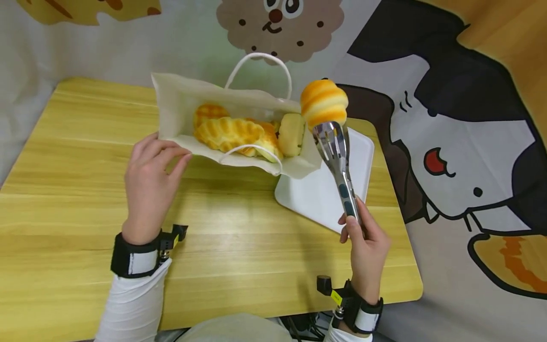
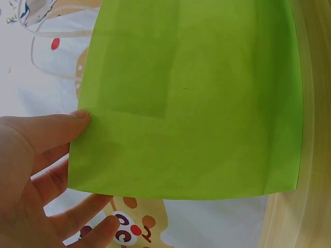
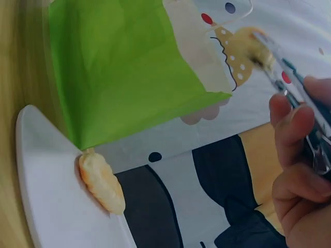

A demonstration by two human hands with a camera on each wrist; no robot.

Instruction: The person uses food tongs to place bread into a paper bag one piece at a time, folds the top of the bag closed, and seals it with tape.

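A green paper bag (image 2: 191, 103) with a pale lining and white handles stands on the table, its mouth tipped toward me. My left hand (image 1: 151, 185) pinches its near-left rim, thumb in front and fingers behind. Several breads lie inside, among them a braided loaf (image 1: 226, 135) and a pale oblong bread (image 1: 291, 135). With my right hand (image 1: 369, 242) I grip metal tongs (image 1: 339, 175). Their tips hold a spiral bread roll (image 1: 325, 102) in the air at the bag's right end, above the white tray (image 1: 356, 161).
In the right wrist view, another bread (image 3: 101, 182) lies on the tray beside the bag; the head view hides it. The wooden table (image 1: 239, 256) ends at a cartoon-printed cloth (image 1: 461, 156) at the back and right. A handle loop (image 1: 260, 54) stands up behind the bag.
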